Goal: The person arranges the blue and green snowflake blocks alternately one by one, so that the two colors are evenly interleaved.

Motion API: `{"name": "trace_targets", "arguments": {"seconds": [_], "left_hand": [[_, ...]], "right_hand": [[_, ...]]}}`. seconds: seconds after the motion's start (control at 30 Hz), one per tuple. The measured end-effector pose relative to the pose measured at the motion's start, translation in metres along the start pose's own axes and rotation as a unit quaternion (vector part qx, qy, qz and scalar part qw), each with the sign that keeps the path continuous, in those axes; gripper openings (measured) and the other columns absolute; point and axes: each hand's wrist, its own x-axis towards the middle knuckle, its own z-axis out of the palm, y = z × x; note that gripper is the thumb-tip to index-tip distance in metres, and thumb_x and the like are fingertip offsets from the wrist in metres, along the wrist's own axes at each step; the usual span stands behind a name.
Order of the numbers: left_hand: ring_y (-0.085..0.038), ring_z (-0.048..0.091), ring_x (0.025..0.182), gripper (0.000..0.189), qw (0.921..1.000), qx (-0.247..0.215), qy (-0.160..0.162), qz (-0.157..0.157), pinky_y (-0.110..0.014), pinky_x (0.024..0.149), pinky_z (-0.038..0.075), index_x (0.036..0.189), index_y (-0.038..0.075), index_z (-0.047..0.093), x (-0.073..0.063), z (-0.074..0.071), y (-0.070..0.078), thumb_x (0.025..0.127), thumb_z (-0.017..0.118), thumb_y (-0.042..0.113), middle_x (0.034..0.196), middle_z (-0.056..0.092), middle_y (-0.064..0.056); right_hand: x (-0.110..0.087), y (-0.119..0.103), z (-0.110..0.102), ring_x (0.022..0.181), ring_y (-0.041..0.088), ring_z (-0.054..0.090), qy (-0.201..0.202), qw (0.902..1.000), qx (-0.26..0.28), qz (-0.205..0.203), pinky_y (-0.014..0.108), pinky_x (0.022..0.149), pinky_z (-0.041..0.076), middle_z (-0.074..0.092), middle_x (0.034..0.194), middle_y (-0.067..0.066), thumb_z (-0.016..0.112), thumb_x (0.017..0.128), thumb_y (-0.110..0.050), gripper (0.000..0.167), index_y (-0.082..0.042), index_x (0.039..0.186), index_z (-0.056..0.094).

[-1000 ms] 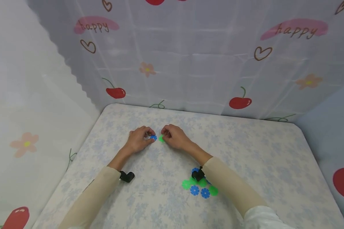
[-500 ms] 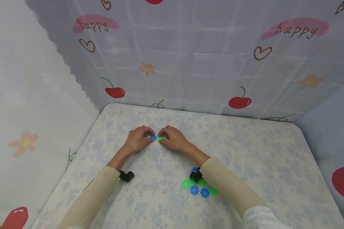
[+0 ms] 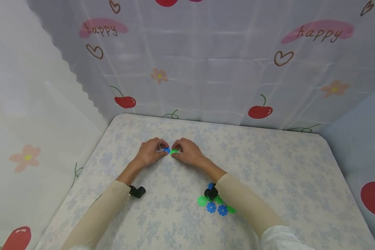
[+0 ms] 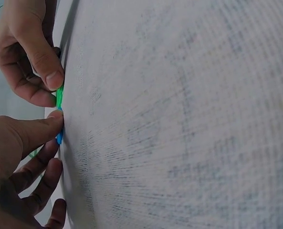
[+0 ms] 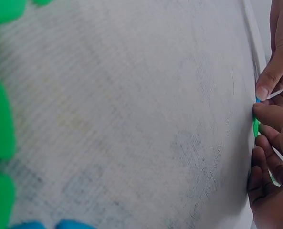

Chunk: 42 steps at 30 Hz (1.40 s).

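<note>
- Head view shows the left hand [image 3: 150,152] pinching a blue notched disc [image 3: 166,150] between thumb and fingertips; the grip is narrow, at the disc's outer left part.
- Facing it, the right hand [image 3: 188,151] pinches a green notched disc [image 3: 174,151] in the same narrow way, thumb nearest the wearer.
- The relation that matters most is rim to rim: green lies directly to the right of blue, and the two run in one line from hand to hand, across the bench [image 3: 284,180].
- Being round, neither disc has a long axis to follow; what counts, by judgement, is how their notches and planes line up.
- From the left wrist, both discs appear nearly edge-on, roughly level with the bench, their rims seeming to meet; whether one notch sits inside the other cannot be told.
- From the right wrist, a thumb hides much of the join, so that view does not settle it.
- Each hand is nearest its own disc, and the fingertips of the two hands are close together.
- A loose group of blue and green discs [image 3: 211,207] lies nearer the wearer, beside the right sleeve [image 3: 250,203] and partly under a black wrist camera [image 3: 211,192].
</note>
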Motion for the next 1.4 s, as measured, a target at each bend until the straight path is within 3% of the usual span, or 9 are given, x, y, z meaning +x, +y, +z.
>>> {"name": "trace_targets", "arguments": {"seconds": [0.47, 0.7, 1.0, 1.4], "left_hand": [[-0.022, 0.064, 0.101, 0.020, 1.0000, -0.004, -0.003, -0.001, -0.061, 0.101, 0.039, 0.115, 0.020, 0.078, -0.001, 0.000, 0.002, 0.096, 0.082, 0.024, 0.111, 0.072, -0.003], [-0.023, 0.065, 0.102, 0.019, 0.9997, -0.011, -0.020, 0.002, -0.061, 0.101, 0.039, 0.115, 0.020, 0.077, -0.001, 0.000, 0.001, 0.097, 0.081, 0.025, 0.112, 0.072, -0.003], [-0.025, 0.066, 0.105, 0.019, 0.9996, -0.013, -0.025, 0.008, -0.064, 0.108, 0.038, 0.115, 0.019, 0.077, 0.003, -0.004, 0.001, 0.097, 0.081, 0.026, 0.114, 0.072, -0.004], [-0.024, 0.065, 0.105, 0.024, 0.9995, -0.016, -0.022, 0.015, -0.064, 0.106, 0.034, 0.116, 0.018, 0.076, 0.000, -0.005, 0.001, 0.095, 0.084, 0.026, 0.114, 0.072, -0.004]], "right_hand": [[-0.002, -0.001, -0.001, 0.098, 0.018, 0.063, -0.016, 0.9998, 0.006, -0.003, 0.037, 0.088, 0.054, 0.070, 0.116, 0.004, 0.078, 0.100, -0.026, 0.026, -0.014, 0.123, 0.076], [-0.011, 0.005, -0.007, 0.100, 0.020, 0.065, -0.022, 0.9986, 0.038, -0.032, 0.038, 0.091, 0.055, 0.069, 0.124, 0.010, 0.070, 0.105, -0.021, 0.027, -0.009, 0.129, 0.071], [-0.049, 0.021, -0.034, 0.109, 0.023, 0.068, -0.060, 0.9954, 0.034, -0.067, 0.037, 0.097, 0.057, 0.071, 0.123, 0.009, 0.071, 0.105, -0.021, 0.026, -0.008, 0.128, 0.071], [-0.122, 0.035, -0.058, 0.105, 0.019, 0.066, -0.085, 0.9933, -0.002, -0.078, 0.034, 0.095, 0.056, 0.073, 0.116, 0.001, 0.077, 0.101, -0.022, 0.021, -0.014, 0.120, 0.074]]}}
